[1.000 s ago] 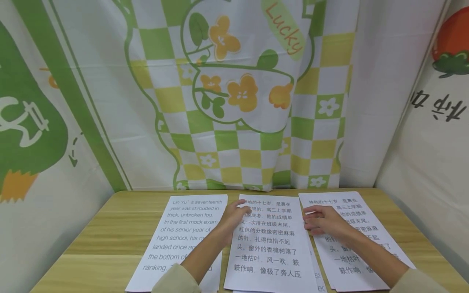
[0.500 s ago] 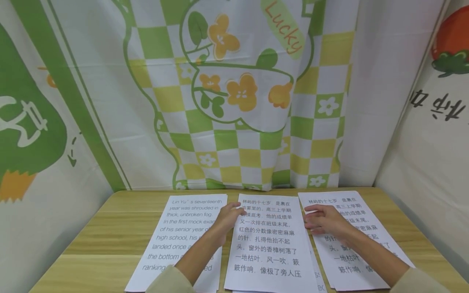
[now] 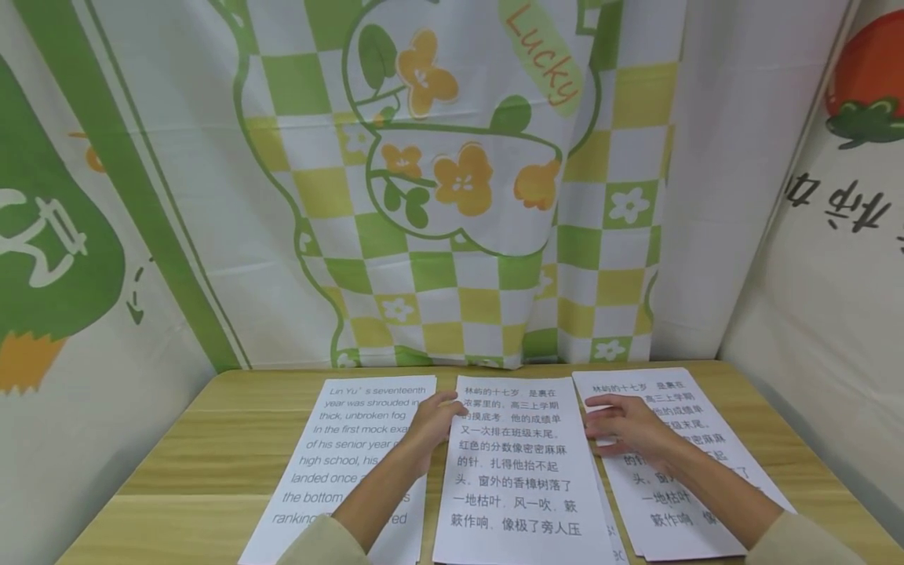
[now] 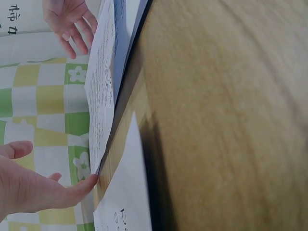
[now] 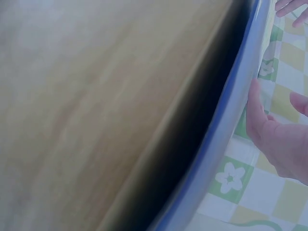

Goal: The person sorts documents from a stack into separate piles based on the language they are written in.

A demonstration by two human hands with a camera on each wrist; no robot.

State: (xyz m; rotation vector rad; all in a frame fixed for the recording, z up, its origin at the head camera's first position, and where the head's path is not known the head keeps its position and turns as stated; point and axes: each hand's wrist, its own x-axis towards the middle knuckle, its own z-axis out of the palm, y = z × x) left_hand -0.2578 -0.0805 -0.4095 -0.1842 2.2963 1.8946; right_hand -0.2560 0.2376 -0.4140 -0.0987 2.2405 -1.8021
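Observation:
Three stacks of printed paper lie side by side in the head view. My left hand (image 3: pixel 432 430) is at the left edge of the middle paper stack (image 3: pixel 512 490), thumb raised and fingers extended, its forearm crossing over the left paper stack (image 3: pixel 311 490). In the left wrist view, a fingertip (image 4: pixel 91 180) meets that stack's edge. My right hand (image 3: pixel 625 428) is at the middle stack's right edge, fingers loosely extended, overlapping the right paper stack (image 3: pixel 678 541). The right wrist view shows its fingertips (image 5: pixel 254 86) right at the sheets' edge. Neither hand grips anything.
The stacks lie on a wooden table (image 3: pixel 176 455). A lower sheet sticks out at the middle stack's bottom right. Behind the table hangs a green and yellow checkered curtain (image 3: pixel 438 314), with printed white cloth walls (image 3: pixel 812 314) at both sides.
My left hand has drawn back left from over the middle stack's top sheet to its left edge, uncovering printed characters. My right hand has stayed about where it was.

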